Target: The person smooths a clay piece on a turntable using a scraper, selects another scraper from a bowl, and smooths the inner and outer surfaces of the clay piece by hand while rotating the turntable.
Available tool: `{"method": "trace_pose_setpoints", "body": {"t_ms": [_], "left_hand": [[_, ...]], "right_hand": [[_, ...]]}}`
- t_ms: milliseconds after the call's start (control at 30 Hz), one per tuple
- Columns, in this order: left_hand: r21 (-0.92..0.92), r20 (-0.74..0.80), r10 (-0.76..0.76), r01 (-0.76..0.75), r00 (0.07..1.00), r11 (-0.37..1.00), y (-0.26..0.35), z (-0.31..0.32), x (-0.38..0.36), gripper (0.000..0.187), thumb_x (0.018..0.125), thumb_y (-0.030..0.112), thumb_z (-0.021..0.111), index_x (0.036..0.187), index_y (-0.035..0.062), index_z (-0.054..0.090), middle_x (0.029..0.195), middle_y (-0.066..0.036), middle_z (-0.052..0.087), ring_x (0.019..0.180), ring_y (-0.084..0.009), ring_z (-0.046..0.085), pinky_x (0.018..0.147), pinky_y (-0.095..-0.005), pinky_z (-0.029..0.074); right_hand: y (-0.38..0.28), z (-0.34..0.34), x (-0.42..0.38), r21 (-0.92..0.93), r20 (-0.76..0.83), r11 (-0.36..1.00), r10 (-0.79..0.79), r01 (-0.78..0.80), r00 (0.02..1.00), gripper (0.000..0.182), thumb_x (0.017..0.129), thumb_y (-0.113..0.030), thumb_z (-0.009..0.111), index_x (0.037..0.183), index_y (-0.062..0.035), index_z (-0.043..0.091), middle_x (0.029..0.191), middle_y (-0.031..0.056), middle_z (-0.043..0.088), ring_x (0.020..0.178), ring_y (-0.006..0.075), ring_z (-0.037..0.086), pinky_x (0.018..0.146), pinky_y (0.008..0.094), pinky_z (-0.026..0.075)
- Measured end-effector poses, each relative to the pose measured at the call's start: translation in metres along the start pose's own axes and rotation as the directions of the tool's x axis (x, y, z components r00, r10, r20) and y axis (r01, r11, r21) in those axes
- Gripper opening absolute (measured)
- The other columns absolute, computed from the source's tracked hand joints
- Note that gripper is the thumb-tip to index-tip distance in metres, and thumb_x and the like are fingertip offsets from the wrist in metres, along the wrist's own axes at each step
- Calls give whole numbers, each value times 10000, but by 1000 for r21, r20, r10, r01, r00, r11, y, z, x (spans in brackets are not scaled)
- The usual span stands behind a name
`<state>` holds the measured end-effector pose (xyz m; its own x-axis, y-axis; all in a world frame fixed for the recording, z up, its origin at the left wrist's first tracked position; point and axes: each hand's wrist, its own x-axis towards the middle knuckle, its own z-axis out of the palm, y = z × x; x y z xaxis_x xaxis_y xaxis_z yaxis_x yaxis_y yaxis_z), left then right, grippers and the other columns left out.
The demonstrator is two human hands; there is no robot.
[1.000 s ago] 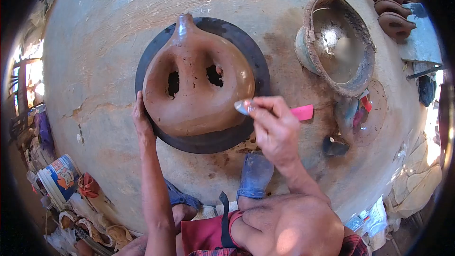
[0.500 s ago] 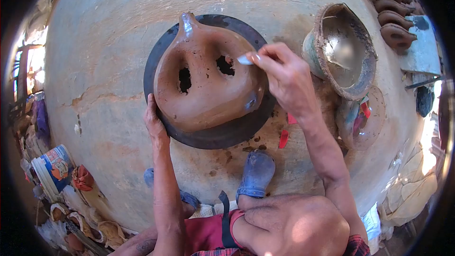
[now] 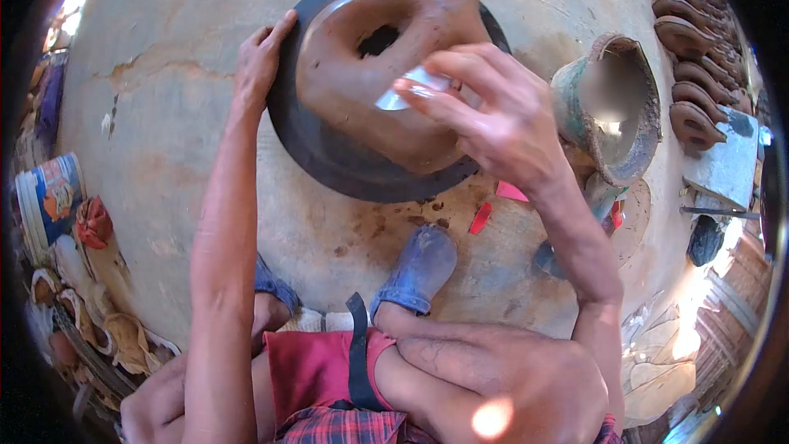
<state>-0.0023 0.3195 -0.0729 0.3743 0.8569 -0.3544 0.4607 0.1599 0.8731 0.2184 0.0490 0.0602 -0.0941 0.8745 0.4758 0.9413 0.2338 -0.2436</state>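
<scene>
A wet brown clay piece (image 3: 345, 74) with a pointed spout lies on a dark round wheel (image 3: 353, 177). One of its holes shows at the upper left; my right hand hides the other. My left hand (image 3: 263, 62) rests against the wheel's left rim, its fingers over the edge. Between thumb and fingers my right hand (image 3: 501, 111) pinches a thin whitish scraper (image 3: 403, 94), which is over the middle of the clay piece. Whether the scraper touches the clay I cannot tell.
Right of the wheel stands a crusted basin (image 3: 567, 90) of cloudy water. Pink (image 3: 511, 191) and red scraps (image 3: 481, 218) lie on the floor. Several clay pieces (image 3: 699, 125) line the upper right. A bucket (image 3: 53, 197) stands at the left.
The wheel and clay piece have turned clockwise, swinging the spout from upper left to upper right. My left hand has moved up along the rim, and my right hand has brought the scraper over the clay.
</scene>
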Motion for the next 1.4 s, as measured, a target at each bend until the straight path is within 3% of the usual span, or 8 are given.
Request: {"method": "trace_pose_setpoints", "body": {"t_ms": [33,167,267,700,867,967,1200,1400], "left_hand": [[14,-63,16,-15,998,1000,-1,2,-5,689,978,575,760,1282,-43,740,1137,-142,782,986,-201,721,943,-325,538],[-105,-270,-1,-28,963,994,-38,10,-50,669,1007,529,756,1308,-67,707,1146,-187,773,1030,-215,714,927,-331,547],[-246,-270,-64,-4,961,969,-43,21,-80,668,1016,541,744,1300,-63,709,1137,-186,774,1033,-222,714,918,-340,549],[-110,-202,29,-53,979,993,-35,13,-57,777,982,617,750,1386,-43,673,1123,-180,780,1005,-227,725,912,-353,557],[-83,-178,23,-39,984,996,-25,12,-60,744,995,609,740,1354,-42,693,1119,-166,785,1009,-210,722,910,-345,551],[-126,-145,36,-55,989,990,-28,12,-55,721,999,601,740,1325,-42,709,1114,-157,787,1012,-205,719,905,-334,545],[-97,-155,41,-56,987,994,-25,9,-51,690,1006,589,741,1306,-32,725,1109,-124,776,988,-181,693,906,-318,529],[-127,-127,23,-39,992,991,-21,10,-52,645,1028,553,728,1300,-31,732,1135,-95,764,1029,-179,677,934,-323,519]], "right_hand": [[-2,10,7,-25,9,991,-133,133,991,358,872,-158,745,1207,-262,823,1117,17,709,1056,229,697,867,380,596],[-20,21,20,-18,88,968,-248,251,965,270,854,-232,736,1115,-228,802,1191,17,678,1144,228,654,947,390,553],[-27,16,15,-5,200,956,-285,292,937,246,810,-225,736,1047,-180,782,1180,27,673,1126,234,650,913,389,551],[-18,-33,-34,52,443,930,-348,364,826,345,763,-202,751,1096,-131,806,1213,44,701,1187,290,671,964,448,544],[-11,-51,-32,-22,398,940,-304,340,866,258,781,-204,783,1030,-145,816,1173,28,707,1187,261,668,1022,464,534],[-20,-15,-24,-31,140,943,-325,332,935,311,798,-226,778,1103,-177,815,1209,36,705,1192,259,662,1029,456,523],[-44,9,-28,-10,211,951,-300,309,930,326,806,-230,733,1122,-178,793,1203,23,680,1179,257,649,979,418,508],[-6,-24,-64,40,283,941,-332,335,900,243,768,-163,822,1010,-139,831,1238,15,693,1219,272,660,1032,448,522]]}}
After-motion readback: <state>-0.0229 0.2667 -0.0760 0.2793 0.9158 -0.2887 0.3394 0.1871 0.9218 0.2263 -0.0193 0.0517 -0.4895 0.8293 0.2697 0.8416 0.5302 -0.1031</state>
